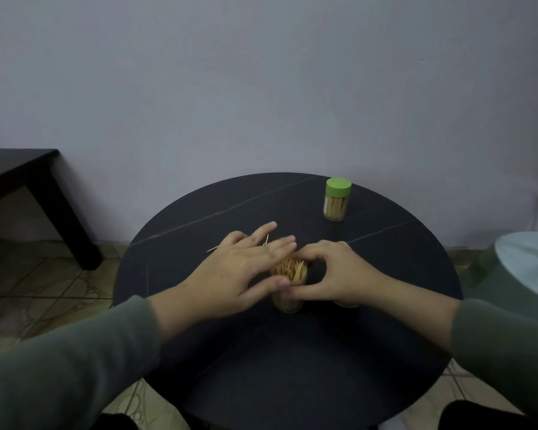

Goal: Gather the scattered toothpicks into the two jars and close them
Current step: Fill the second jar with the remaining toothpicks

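An open clear jar (288,301), packed with upright toothpicks (289,268), stands in the middle of the round black table (292,367). My right hand (333,271) holds it, with the index finger curled round the far rim and the thumb on the near side. My left hand (246,268) hovers at the jar's left with straight, blurred fingers and its thumb against the jar's side. A few loose toothpicks (212,249) lie on the table beyond the left hand, partly hidden by its fingers. A second jar (336,206), closed with a green lid (338,186), stands at the back right.
A small pale object (346,304) peeks out under the heel of my right hand; what it is cannot be told. A dark bench (28,181) stands at the left by the wall. A pale round thing (528,262) sits off the table's right edge.
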A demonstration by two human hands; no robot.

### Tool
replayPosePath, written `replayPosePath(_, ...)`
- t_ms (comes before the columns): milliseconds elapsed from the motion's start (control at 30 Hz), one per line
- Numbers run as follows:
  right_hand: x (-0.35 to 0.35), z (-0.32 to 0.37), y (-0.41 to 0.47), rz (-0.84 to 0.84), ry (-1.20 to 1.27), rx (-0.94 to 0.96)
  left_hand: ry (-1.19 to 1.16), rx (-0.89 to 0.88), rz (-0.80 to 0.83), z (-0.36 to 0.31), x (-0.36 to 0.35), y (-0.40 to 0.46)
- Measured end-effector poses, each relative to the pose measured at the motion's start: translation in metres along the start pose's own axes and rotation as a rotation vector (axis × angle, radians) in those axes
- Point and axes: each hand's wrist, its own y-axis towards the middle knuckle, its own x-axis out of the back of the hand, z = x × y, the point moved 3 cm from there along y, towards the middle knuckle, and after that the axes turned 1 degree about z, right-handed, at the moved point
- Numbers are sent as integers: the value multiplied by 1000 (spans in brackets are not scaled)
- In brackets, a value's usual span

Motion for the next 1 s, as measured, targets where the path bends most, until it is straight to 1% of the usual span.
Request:
replayPosePath(33,0,0,0,1,-5,-1,23,3,-2,2,1,0)
replayPosePath(167,0,-2,1,5,-31,-9,139,-92,24,2,3,-3)
replayPosePath(233,0,-1,1,-7,-23,2,132,-71,5,-1,5,-2)
replayPosePath(300,0,-2,0,-16,8,7,121,-66,18,-5,5,-2)
replayPosePath(400,0,-3,2,-14,39,29,141,-129,57,-10,3,-1)
replayPosePath(500,-1,-6,6,8,28,35,51,-131,10,-8,6,-2)
replayPosePath(567,0,-6,9,26,15,31,-84,-92,-40,-4,10,-4)
replayPosePath(633,4,-6,10,83,-62,26,-224,9,-92,4,14,-5)
replayPosePath(667,8,-7,10,130,-127,25,-253,80,-115,11,16,-5)
replayPosePath(733,15,-11,12,223,-207,55,-183,230,-125,27,20,-6)
replayPosePath(767,18,-14,14,248,-204,62,-110,307,-86,35,22,-7)
replayPosePath(800,21,-17,16,244,-189,56,-41,383,-11,44,23,-9)
replayPosePath(867,22,-25,23,146,-218,25,24,542,180,59,22,-16)
replayPosePath(933,22,-29,32,30,-358,-17,-15,721,359,69,20,-25)
replayPosePath(1000,19,-31,43,1,-497,-52,12,859,506,75,16,-33)
